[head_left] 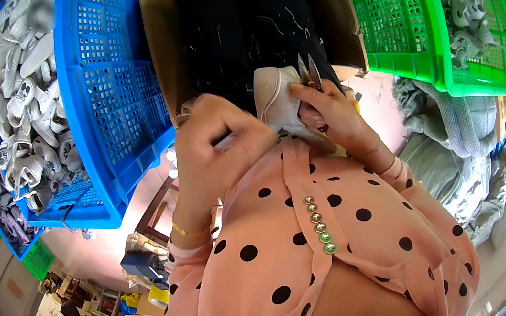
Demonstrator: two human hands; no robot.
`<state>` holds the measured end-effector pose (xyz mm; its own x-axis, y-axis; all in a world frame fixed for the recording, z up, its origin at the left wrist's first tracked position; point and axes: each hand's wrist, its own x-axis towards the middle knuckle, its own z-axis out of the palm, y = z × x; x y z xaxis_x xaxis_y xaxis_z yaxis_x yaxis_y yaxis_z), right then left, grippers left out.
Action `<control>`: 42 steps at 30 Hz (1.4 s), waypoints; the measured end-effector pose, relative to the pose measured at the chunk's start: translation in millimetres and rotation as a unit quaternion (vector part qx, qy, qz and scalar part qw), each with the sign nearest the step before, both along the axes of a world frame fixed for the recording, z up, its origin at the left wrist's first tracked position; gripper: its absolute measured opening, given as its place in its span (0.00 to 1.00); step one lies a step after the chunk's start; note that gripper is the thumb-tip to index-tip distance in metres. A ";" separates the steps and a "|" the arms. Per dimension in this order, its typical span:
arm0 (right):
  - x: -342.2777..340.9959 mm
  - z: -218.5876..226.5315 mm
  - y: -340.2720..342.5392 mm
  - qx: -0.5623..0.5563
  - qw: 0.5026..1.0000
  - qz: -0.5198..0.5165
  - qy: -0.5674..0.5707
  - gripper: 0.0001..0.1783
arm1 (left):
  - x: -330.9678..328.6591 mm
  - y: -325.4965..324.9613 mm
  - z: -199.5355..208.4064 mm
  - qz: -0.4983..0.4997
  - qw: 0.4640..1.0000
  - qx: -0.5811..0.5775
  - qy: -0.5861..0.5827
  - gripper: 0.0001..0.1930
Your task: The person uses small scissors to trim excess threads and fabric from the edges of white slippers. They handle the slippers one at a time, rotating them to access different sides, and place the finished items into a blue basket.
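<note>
A white shoe upper [277, 99] is held in front of my chest. My right hand [334, 110] is closed around its right side, thumb on top. The same hand also grips small scissors [309, 70], their pointed blades spread and directed away from me beside the shoe upper. My left hand [218, 147], somewhat smeared by motion, is curled with thumb and fingers brought together at the shoe upper's left side. What its fingertips pinch, if anything, is hidden.
At left, a blue plastic crate [114, 80] holds many white shoe uppers [27, 93]. A green crate [397, 5] with more uppers stands at right. Between them, a cardboard box [166, 47] surrounds dark cloth strewn with thread bits [246, 22]. Grey fabric [457, 121] is heaped below the green crate.
</note>
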<state>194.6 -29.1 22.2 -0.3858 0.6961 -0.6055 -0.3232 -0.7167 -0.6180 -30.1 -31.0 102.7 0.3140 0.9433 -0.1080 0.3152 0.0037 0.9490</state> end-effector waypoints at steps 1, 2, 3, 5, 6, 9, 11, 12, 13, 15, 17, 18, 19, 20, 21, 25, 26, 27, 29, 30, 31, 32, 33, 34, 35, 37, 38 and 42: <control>-0.1 2.5 -1.8 0.009 1.000 0.005 -0.001 0.25 | -0.7 -2.1 -12.1 0.030 0.999 0.036 0.024 0.11; -0.5 4.8 -3.8 0.018 1.000 0.010 -0.003 0.25 | 0.6 -2.1 -33.3 0.060 0.994 0.073 0.048 0.15; -0.9 6.0 -6.2 0.013 1.000 0.009 0.000 0.22 | 4.7 1.5 -44.0 0.089 0.987 0.110 0.073 0.19; -2.6 10.7 -8.2 0.017 1.000 0.017 -0.015 0.19 | 9.0 4.9 -48.9 0.027 0.983 0.149 0.107 0.19; -3.3 13.5 -8.7 0.019 0.999 0.019 -0.023 0.18 | 12.0 7.6 -50.3 -0.006 0.978 0.169 0.122 0.19; -5.5 20.5 -11.0 0.047 0.998 0.018 -0.048 0.15 | 19.2 7.1 -64.2 0.017 0.995 0.097 0.022 0.24; 1.8 12.3 -11.8 0.040 0.998 0.043 -0.033 0.15 | 20.7 7.9 -73.5 0.026 0.997 0.048 -0.055 0.22; 3.7 8.8 -11.6 0.035 0.998 0.055 -0.022 0.15 | 20.4 8.6 -79.7 0.026 0.995 0.022 -0.092 0.21; 4.4 8.8 -10.4 0.101 0.987 0.081 -0.098 0.16 | 20.3 9.1 -83.4 0.026 0.991 -0.004 -0.129 0.20; 5.1 14.0 -4.3 0.228 0.933 0.132 -0.245 0.18 | 20.0 10.1 -84.7 0.022 0.991 -0.013 -0.135 0.18; 15.1 12.0 0.1 0.353 0.838 0.168 -0.381 0.21 | 20.5 11.8 -85.3 0.020 0.990 -0.021 -0.138 0.15; 18.8 11.0 2.8 0.411 0.776 0.183 -0.442 0.23 | 21.6 13.4 -85.3 0.020 0.990 -0.024 -0.138 0.14; 17.0 12.0 6.3 0.426 0.759 0.168 -0.462 0.25 | 22.2 14.5 -85.8 0.019 0.990 -0.028 -0.137 0.14; 18.3 12.0 8.8 0.436 0.743 0.181 -0.475 0.26 | 22.2 15.0 -87.0 0.029 0.986 -0.050 -0.158 0.11; 20.5 11.7 11.2 0.446 0.725 0.194 -0.488 0.26 | 22.1 15.4 -88.5 0.039 0.980 -0.072 -0.179 0.09; 22.8 14.5 19.3 0.497 0.658 0.230 -0.517 0.26 | 26.8 18.5 -90.0 0.102 0.954 -0.130 -0.249 0.04; 21.9 16.0 20.9 0.508 0.644 0.230 -0.523 0.26 | 28.1 18.0 -90.0 0.106 0.957 -0.127 -0.239 0.04; 20.0 17.8 22.4 0.517 0.631 0.230 -0.530 0.26 | 29.3 17.5 -89.9 0.108 0.959 -0.125 -0.230 0.05; 17.3 20.3 25.2 0.531 0.609 0.234 -0.541 0.26 | 30.5 15.9 -90.1 0.112 0.964 -0.122 -0.209 0.07; 16.5 21.1 26.8 0.534 0.599 0.238 -0.547 0.27 | 31.0 14.9 -90.9 0.112 0.966 -0.119 -0.198 0.08; 15.8 22.0 27.9 0.538 0.589 0.242 -0.552 0.27 | 31.4 14.2 -91.5 0.113 0.969 -0.117 -0.187 0.10; 15.0 23.4 28.8 0.536 0.585 0.247 -0.556 0.27 | 32.2 13.8 -91.9 0.114 0.969 -0.108 -0.188 0.10; 14.3 24.7 29.7 0.535 0.580 0.251 -0.561 0.28 | 33.1 13.8 -92.4 0.116 0.970 -0.098 -0.189 0.10; 13.8 25.3 29.8 0.534 0.575 0.255 -0.565 0.28 | 33.5 13.6 -92.7 0.118 0.971 -0.089 -0.190 0.11; 13.4 25.7 29.1 0.534 0.572 0.256 -0.567 0.28 | 33.4 13.2 -92.2 0.119 0.970 -0.093 -0.192 0.11; 12.8 26.4 28.4 0.534 0.566 0.257 -0.573 0.28 | 33.2 12.9 -90.8 0.122 0.968 -0.101 -0.196 0.11; 11.9 26.2 28.4 0.533 0.569 0.256 -0.572 0.28 | 33.5 12.4 -90.7 0.122 0.969 -0.099 -0.193 0.11; 6.4 15.0 24.5 0.526 0.621 0.223 -0.536 0.27 | 37.6 8.6 -90.6 0.135 0.966 -0.088 -0.200 0.10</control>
